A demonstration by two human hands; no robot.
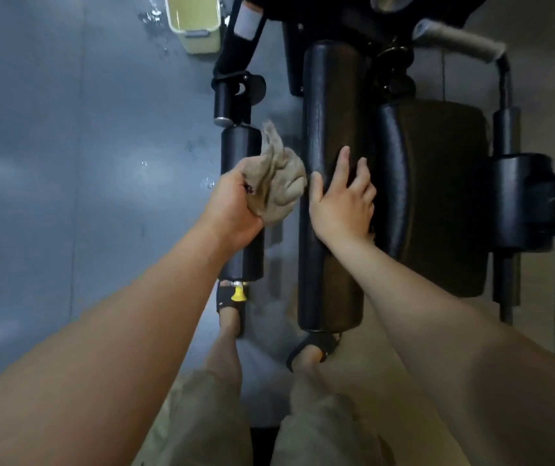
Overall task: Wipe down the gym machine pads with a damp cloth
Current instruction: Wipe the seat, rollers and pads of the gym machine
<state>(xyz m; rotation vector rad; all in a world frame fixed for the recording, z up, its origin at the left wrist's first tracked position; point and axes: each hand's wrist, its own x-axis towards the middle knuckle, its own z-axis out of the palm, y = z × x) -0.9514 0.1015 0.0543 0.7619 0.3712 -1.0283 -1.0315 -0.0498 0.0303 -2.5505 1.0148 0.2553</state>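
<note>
Holding the cloth point(281, 183) bunched in the left hand point(235, 203), fingers closed round it, just left of the long roller pad point(333, 112) and over the slim roller pad point(240, 149); contact with that pad not discernible. Bracing the long roller pad with the right hand point(343, 203), fingers spread, gripping nothing. No wet sheen to prove any pad wiped; judged partway at best. Apparently outstanding: seat pad point(437, 183), immediately right of the long roller pad. Bucket point(193, 23) well beyond, to its left.
</note>
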